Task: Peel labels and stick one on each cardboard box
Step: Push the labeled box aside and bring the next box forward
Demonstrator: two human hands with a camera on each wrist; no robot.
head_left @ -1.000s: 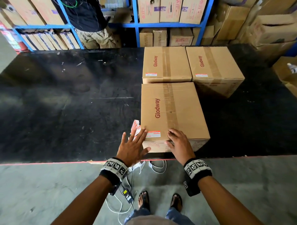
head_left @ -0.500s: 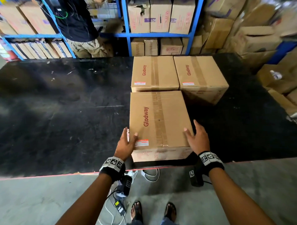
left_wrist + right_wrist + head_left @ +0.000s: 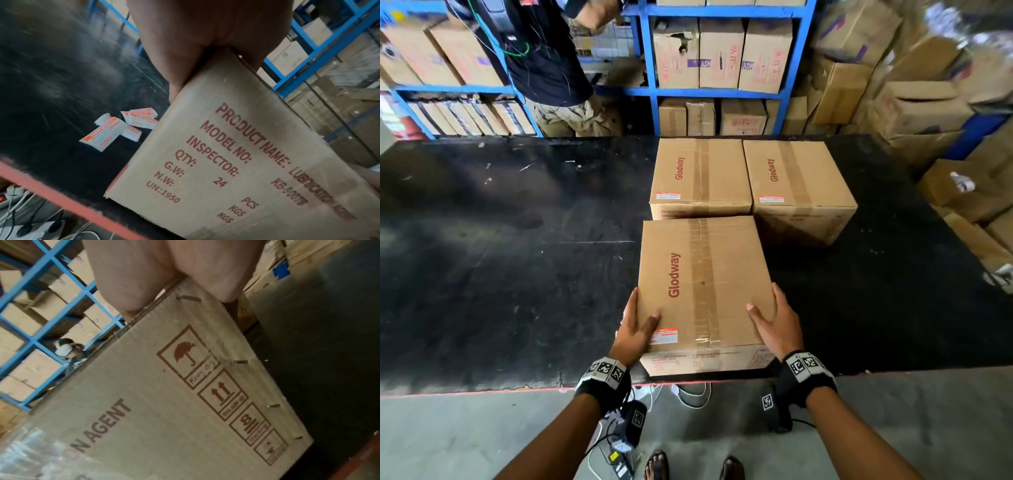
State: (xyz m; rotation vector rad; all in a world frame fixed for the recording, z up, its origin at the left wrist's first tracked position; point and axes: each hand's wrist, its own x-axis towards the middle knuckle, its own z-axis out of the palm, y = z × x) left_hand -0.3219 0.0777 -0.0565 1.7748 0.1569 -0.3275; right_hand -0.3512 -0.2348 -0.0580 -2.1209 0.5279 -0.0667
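Three taped brown "Glodway" boxes stand on the black table (image 3: 517, 274). The near box (image 3: 722, 274) carries a red-and-white label (image 3: 663, 335) at its front-left top corner. My left hand (image 3: 635, 329) grips the box's left edge, thumb on top and fingers down the side. My right hand (image 3: 774, 318) grips the right edge the same way. The two back boxes (image 3: 698, 171) (image 3: 794, 178) each bear a label (image 3: 668, 195) (image 3: 771, 199). In the left wrist view a loose pile of labels (image 3: 121, 126) lies on the table left of the near box (image 3: 236, 162).
The table's red front edge (image 3: 482, 390) runs just below the near box. Cables and a power strip (image 3: 688, 394) lie on the floor beneath it. A person in a dark shirt (image 3: 544, 51) stands at the blue shelves (image 3: 722, 92) behind. Cartons (image 3: 928, 102) are piled at the right.
Both hands left the near top edge by the label and spread to the box's left and right sides, where they now grip it. The label stays stuck on the box.
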